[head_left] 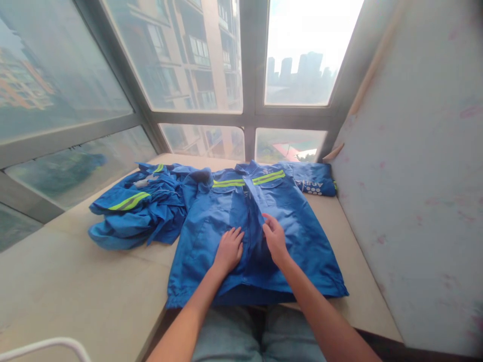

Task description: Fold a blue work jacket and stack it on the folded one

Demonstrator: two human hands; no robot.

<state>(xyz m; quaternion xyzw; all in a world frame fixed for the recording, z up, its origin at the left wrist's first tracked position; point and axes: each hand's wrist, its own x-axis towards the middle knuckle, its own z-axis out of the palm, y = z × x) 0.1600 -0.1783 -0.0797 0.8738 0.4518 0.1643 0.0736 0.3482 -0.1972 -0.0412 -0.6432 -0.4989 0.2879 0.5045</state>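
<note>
A blue work jacket point(302, 236) with yellow-green reflective stripes lies spread out, front up, its collar toward the window and its hem toward me. My left hand point(229, 249) rests flat on the jacket's left front panel, fingers extended beside the centre opening. With thumb and fingers pinched together, my right hand point(274, 239) grips the edge of the right front flap, which is lifted a little along the opening. The sleeves are mostly out of sight.
Left of the jacket lies a crumpled heap of blue garments point(139, 221) with reflective stripes. A folded blue garment point(317, 180) with white print sits at the back right. Windows rise behind the pale ledge point(94, 291); a wall point(415, 201) bounds the right. A white curved tube point(56, 343) shows lower left.
</note>
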